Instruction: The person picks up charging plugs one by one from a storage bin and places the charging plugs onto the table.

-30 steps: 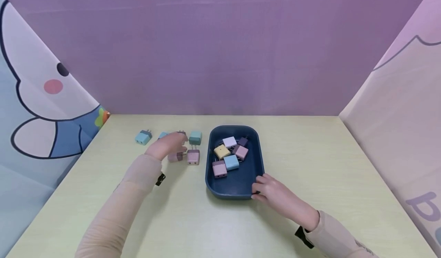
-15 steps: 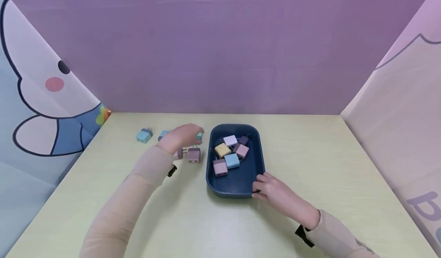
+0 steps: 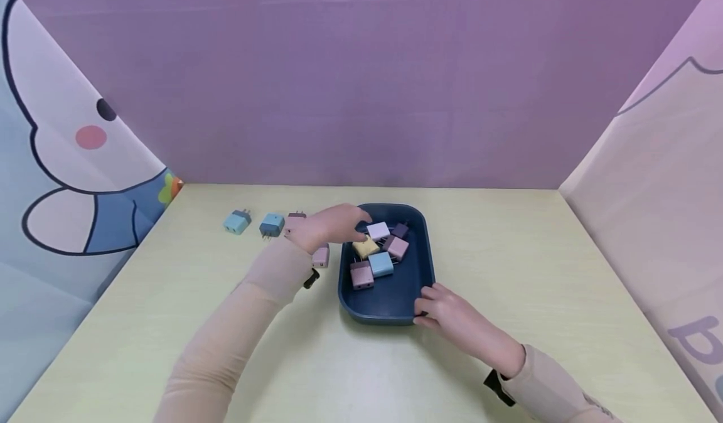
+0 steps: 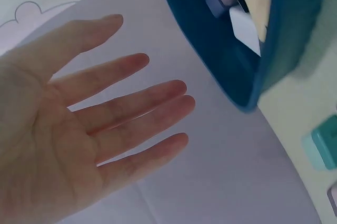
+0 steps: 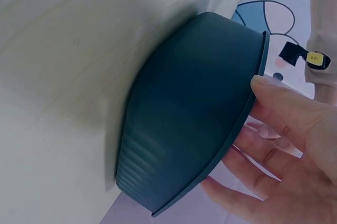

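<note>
Head view: we see the left hand (image 3: 332, 224) over the far left side of the dark blue rounded plastic tray (image 3: 404, 292), fingers apart; left wrist view confirms straight fingers, nothing held. The right hand (image 3: 452, 315) pinches the tray's rim at its near right corner.

We judge the tray part-filled, about half done. Six plug adapters show inside: white blocky plug (image 3: 378, 231) just right of the left fingertips, yellow square plug (image 3: 366, 248) right below them, dark purple plug (image 3: 400, 230) and pink plug (image 3: 397, 248) farther right, light blue plug (image 3: 381, 264) and two-tone pink plug (image 3: 362, 275) nearer us.

Left over, at least five outside: two blue-grey plugs (image 3: 272, 224) left of the left hand, a pink-and-purple plug (image 3: 295, 221) beside its wrist, another pink plug (image 3: 321, 258) partly behind it, and a teal plug (image 4: 325, 142) hidden by it in head view. We can't tell what else it hides.

Versus half a second ago: left hand shifts right, from above the teal plug to the tray; tray count and right-hand grip look unchanged.
</note>
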Demonstrator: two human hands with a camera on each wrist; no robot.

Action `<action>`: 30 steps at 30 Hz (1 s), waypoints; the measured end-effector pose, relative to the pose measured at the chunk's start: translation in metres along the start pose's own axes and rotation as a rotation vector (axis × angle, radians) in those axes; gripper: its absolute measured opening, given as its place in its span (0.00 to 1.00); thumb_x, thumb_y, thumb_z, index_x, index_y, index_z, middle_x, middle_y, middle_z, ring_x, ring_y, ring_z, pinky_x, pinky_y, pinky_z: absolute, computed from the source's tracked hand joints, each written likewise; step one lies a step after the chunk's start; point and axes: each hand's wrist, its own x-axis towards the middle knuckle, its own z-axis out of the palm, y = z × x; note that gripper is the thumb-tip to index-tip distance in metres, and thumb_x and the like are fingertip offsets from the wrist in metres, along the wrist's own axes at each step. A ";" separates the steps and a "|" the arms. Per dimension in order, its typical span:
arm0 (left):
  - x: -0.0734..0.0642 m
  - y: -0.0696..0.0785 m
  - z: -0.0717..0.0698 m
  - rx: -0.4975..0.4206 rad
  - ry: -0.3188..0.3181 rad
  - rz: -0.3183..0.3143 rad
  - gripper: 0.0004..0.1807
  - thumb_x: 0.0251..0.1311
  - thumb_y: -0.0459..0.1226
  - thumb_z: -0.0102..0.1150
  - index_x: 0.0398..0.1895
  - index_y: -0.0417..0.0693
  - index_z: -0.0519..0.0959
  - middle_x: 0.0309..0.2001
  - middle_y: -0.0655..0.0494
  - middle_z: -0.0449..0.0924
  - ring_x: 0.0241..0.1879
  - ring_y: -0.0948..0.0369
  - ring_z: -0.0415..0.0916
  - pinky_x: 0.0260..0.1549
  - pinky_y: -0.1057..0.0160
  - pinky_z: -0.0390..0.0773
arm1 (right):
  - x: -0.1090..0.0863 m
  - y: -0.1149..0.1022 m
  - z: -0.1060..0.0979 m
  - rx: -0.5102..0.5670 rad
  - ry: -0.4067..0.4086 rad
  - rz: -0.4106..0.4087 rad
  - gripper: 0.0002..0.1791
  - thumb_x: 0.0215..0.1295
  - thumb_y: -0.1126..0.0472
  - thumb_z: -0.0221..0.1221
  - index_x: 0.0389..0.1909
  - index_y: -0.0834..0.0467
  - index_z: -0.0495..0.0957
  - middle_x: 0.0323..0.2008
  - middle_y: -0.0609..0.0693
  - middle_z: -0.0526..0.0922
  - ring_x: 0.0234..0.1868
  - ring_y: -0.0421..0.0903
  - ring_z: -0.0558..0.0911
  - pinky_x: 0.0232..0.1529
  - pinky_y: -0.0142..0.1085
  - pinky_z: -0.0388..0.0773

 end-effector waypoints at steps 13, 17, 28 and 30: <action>0.021 0.021 0.007 -0.016 -0.058 0.038 0.24 0.59 0.40 0.51 0.60 0.45 0.65 0.59 0.51 0.65 0.58 0.58 0.63 0.54 0.60 0.64 | 0.000 -0.001 -0.001 -0.002 0.007 -0.005 0.05 0.49 0.63 0.63 0.23 0.53 0.76 0.24 0.41 0.70 0.27 0.37 0.64 0.27 0.26 0.65; 0.028 0.024 0.010 -0.022 -0.068 0.029 0.25 0.59 0.41 0.52 0.60 0.46 0.65 0.60 0.52 0.65 0.58 0.58 0.62 0.54 0.60 0.64 | 0.000 0.000 0.000 -0.005 0.010 -0.007 0.05 0.49 0.63 0.63 0.22 0.53 0.75 0.24 0.41 0.71 0.27 0.37 0.64 0.27 0.26 0.65; 0.045 0.033 0.025 0.025 -0.114 0.022 0.21 0.57 0.43 0.55 0.53 0.47 0.72 0.52 0.53 0.71 0.45 0.61 0.70 0.45 0.62 0.71 | 0.000 0.001 0.001 -0.011 0.039 -0.036 0.06 0.48 0.63 0.64 0.22 0.53 0.75 0.23 0.41 0.70 0.27 0.37 0.64 0.27 0.26 0.65; 0.046 0.035 0.028 0.031 -0.124 0.015 0.20 0.56 0.43 0.56 0.52 0.47 0.73 0.51 0.54 0.72 0.43 0.61 0.71 0.44 0.62 0.72 | 0.000 0.001 0.001 -0.014 0.039 -0.038 0.06 0.48 0.63 0.64 0.21 0.53 0.75 0.23 0.41 0.70 0.26 0.37 0.64 0.27 0.26 0.65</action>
